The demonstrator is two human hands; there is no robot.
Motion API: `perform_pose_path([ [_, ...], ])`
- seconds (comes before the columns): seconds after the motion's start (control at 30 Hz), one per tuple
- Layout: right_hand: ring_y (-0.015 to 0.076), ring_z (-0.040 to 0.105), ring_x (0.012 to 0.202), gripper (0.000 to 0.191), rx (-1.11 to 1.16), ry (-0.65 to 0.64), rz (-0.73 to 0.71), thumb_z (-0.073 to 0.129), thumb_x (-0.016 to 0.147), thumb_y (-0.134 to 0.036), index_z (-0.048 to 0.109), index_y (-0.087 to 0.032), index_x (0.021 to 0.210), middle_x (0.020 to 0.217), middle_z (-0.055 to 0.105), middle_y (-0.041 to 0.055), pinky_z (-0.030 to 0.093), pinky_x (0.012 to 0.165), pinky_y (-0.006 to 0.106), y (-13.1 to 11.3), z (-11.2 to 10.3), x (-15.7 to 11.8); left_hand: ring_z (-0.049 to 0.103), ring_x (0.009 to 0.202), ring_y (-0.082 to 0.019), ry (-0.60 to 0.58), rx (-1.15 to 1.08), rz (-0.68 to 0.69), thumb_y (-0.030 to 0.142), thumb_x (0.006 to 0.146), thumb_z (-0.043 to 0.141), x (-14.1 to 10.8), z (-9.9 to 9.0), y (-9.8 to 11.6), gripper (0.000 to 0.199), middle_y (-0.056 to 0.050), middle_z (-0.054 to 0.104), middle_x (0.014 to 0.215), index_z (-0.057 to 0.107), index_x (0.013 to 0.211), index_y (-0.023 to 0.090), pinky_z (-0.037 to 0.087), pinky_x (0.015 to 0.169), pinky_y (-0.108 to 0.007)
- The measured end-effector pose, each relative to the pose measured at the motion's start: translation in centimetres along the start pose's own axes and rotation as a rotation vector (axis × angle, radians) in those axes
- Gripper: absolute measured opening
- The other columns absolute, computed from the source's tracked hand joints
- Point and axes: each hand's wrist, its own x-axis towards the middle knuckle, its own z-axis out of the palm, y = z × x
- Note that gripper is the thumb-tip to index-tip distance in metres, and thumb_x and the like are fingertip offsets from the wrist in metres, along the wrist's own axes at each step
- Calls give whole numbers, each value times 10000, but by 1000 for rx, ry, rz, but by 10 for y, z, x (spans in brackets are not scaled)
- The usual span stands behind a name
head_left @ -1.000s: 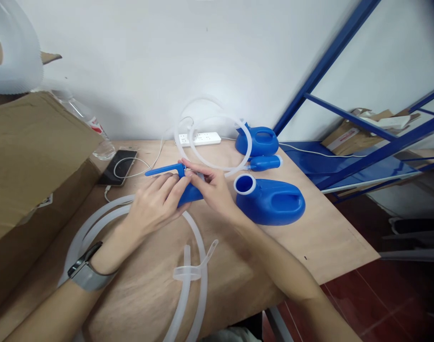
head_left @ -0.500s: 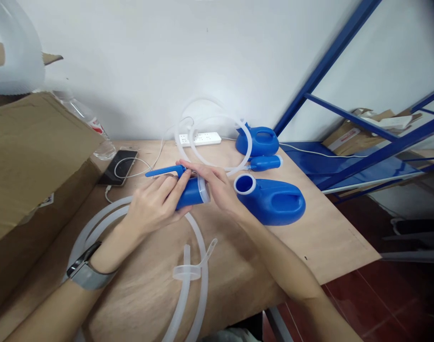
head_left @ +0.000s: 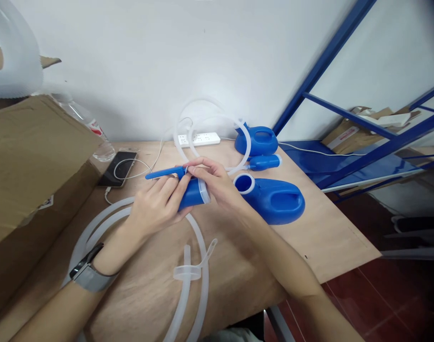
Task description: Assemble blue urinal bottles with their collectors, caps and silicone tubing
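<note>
My left hand [head_left: 160,199] is wrapped round a blue cylindrical part [head_left: 190,194] with a whitish rim at its right end. A flat blue strip [head_left: 165,173] sticks out to the left above my left fingers. My right hand [head_left: 217,183] is closed at the strip's right end, thumb and forefinger pinching there; what lies between the fingertips is mostly hidden. Just right of my hands, a large blue bottle [head_left: 279,202] lies with its open white-rimmed mouth facing them. Nearer me, a clear cap with a loop [head_left: 187,272] sits round a translucent tube [head_left: 181,304] on the table.
Behind are a power strip [head_left: 202,138], a coiled tube [head_left: 248,147], a smaller blue bottle [head_left: 258,141] and a blue cylinder [head_left: 265,162]. A phone [head_left: 117,168], water bottle [head_left: 103,149] and cardboard box [head_left: 42,156] are left. A blue metal frame [head_left: 324,61] rises right.
My right fingers have curled from a flatter, stretched pose into a pinch at the end of the blue strip. My left hand keeps its hold, and the view has shifted slightly.
</note>
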Motion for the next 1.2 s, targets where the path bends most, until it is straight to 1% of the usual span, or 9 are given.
perform_pose_path([
  [0.07,176,732,804,173,9,-24,32,848,823,-357,794,-253,950,823,792,-14,597,787,296,-4,-4,1,754,820,-297,19,-15,30,381,1030,620,1,-1,0,507,-130,745,890,587,1402,37,565,683,-375],
  [0.17,174,735,796,280,34,-131,131,884,792,-329,822,-260,1056,789,787,-25,602,795,303,-10,-15,4,724,745,-276,39,-24,98,411,1051,609,3,-3,1,485,-127,728,841,629,1318,7,552,634,-376],
  [0.33,124,728,796,298,112,-262,299,917,763,-334,840,-231,1031,880,816,-14,599,793,245,-14,-25,7,741,825,-297,32,-89,151,443,1080,567,3,-6,4,520,-172,744,918,641,1311,-17,607,700,-410],
  [0.47,138,745,902,301,202,-327,329,881,788,-328,832,-224,1067,967,830,1,600,854,244,-13,-20,4,752,872,-305,58,-101,164,447,1051,638,1,-8,4,533,-186,752,951,653,1307,-20,645,777,-430],
  [0.67,217,784,985,261,262,-286,321,882,794,-359,838,-238,1021,1000,833,35,625,935,318,-5,-11,-2,779,912,-310,92,-133,150,451,1043,636,-2,-7,2,544,-162,765,952,629,1404,43,672,793,-422],
  [0.8,191,770,985,188,288,-264,272,850,815,-334,831,-245,980,1016,824,24,622,968,299,-5,-7,-5,775,926,-332,95,-162,156,456,1050,600,-3,-6,1,604,-200,761,975,595,1432,-13,677,789,-444],
  [1.03,204,751,928,207,167,-265,251,877,775,-395,810,-261,919,941,794,16,655,906,335,-9,-6,-2,767,912,-319,84,-183,154,445,1038,611,-6,-4,-1,618,-183,756,969,578,1465,0,673,776,-428],
  [1.1,211,763,956,221,164,-258,246,877,785,-397,822,-262,951,958,810,21,651,946,354,-8,-7,-1,765,908,-321,82,-178,158,447,1029,626,-8,-3,-2,619,-188,755,977,588,1449,-5,669,777,-427],
  [1.2,201,778,1015,325,200,-279,260,879,808,-373,827,-255,1106,1032,833,26,621,1033,370,-6,-8,-1,759,879,-318,96,-158,162,444,1029,617,-10,-1,-3,608,-184,754,973,591,1446,3,660,762,-424],
])
